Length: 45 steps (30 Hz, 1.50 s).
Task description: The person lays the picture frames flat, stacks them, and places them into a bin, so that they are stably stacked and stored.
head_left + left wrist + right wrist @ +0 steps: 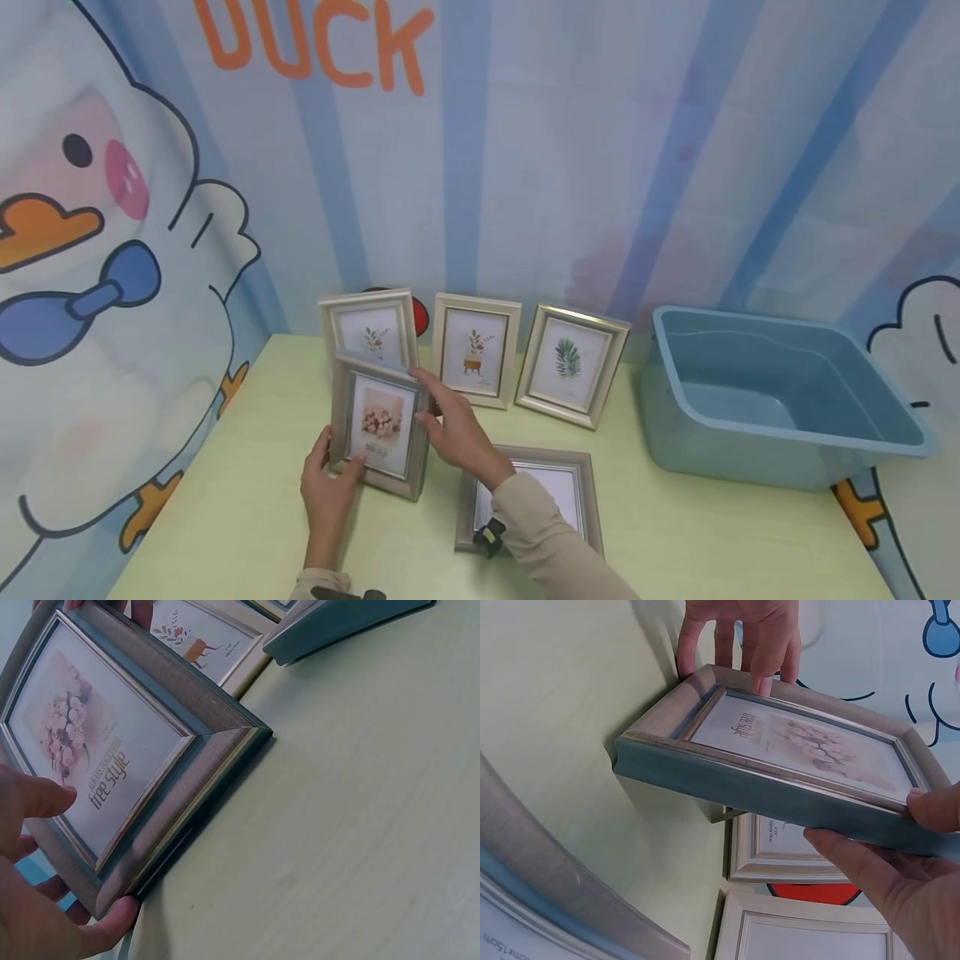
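A grey-brown picture frame (378, 425) with a pink flower print stands upright, leaning back, between both hands. My left hand (330, 492) holds its lower left corner, the thumb over the front and the other fingers behind and under the edge. On the upper right side, my right hand (459, 429) grips the frame with its thumb on the front face and fingers behind. In the right wrist view, part of a support leg (726, 815) shows behind the frame. Its lower edge is close over or on the table (337, 825).
Behind stand three light frames: a plant print (367, 321) partly covered, a potted plant print (476, 350) and a green leaf print (572, 362). Another grey-brown frame (592, 500) lies flat under the right forearm. A blue plastic tub (750, 450) sits at right.
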Tool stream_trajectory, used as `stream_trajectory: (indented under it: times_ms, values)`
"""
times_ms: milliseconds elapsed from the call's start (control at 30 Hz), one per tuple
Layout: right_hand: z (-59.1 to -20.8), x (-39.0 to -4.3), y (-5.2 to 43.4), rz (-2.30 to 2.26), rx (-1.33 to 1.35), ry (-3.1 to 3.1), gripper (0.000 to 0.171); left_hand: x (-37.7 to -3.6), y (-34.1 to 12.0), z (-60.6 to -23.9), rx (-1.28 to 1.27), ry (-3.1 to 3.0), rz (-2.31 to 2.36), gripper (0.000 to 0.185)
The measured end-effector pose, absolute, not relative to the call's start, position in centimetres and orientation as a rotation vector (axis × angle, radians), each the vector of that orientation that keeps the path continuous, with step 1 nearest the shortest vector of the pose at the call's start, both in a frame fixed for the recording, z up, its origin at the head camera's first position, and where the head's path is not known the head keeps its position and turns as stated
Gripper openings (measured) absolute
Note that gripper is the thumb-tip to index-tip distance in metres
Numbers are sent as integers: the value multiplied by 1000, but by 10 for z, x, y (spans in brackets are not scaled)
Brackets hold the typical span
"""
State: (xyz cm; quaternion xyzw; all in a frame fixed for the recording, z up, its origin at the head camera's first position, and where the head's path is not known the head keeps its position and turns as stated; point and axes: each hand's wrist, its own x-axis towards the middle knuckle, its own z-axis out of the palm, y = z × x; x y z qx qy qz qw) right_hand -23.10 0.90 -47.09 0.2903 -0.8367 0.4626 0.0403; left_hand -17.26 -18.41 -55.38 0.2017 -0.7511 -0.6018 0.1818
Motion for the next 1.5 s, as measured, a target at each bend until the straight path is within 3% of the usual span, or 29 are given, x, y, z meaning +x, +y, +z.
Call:
stream_trajectory:
  times_ms: [200, 433, 567, 667, 767, 1100, 1333, 1500]
  values:
    - [-470, -222, 19, 1502, 883, -2512, 61, -166, -175, -551, 653, -2052, -1671, 65]
    - [-462, -213, 37, 1886, 798, -2401, 60, -154, -162, -545, 772, -1648, -2013, 88]
    - [-464, -210, 47, 2172, 685, -2281, 63, -150, -154, -543, 808, -1423, -2204, 77]
    - [-466, -209, 54, 2291, 624, -2206, 66, -145, -152, -540, 744, -1415, -2268, 65]
    - [-470, -208, 62, 2351, 565, -2152, 67, -142, -151, -536, 642, -1449, -2343, 66]
    - [-475, -196, 91, 2452, 443, -2017, 68, -133, -147, -530, 163, -1648, -2436, 106]
    - [-483, -183, 108, 2570, 281, -1944, 72, -132, -139, -522, 105, -1779, -2322, 109]
    - [-484, -177, 119, 2522, 139, -1956, 63, -130, -140, -512, 83, -1883, -2264, 107]
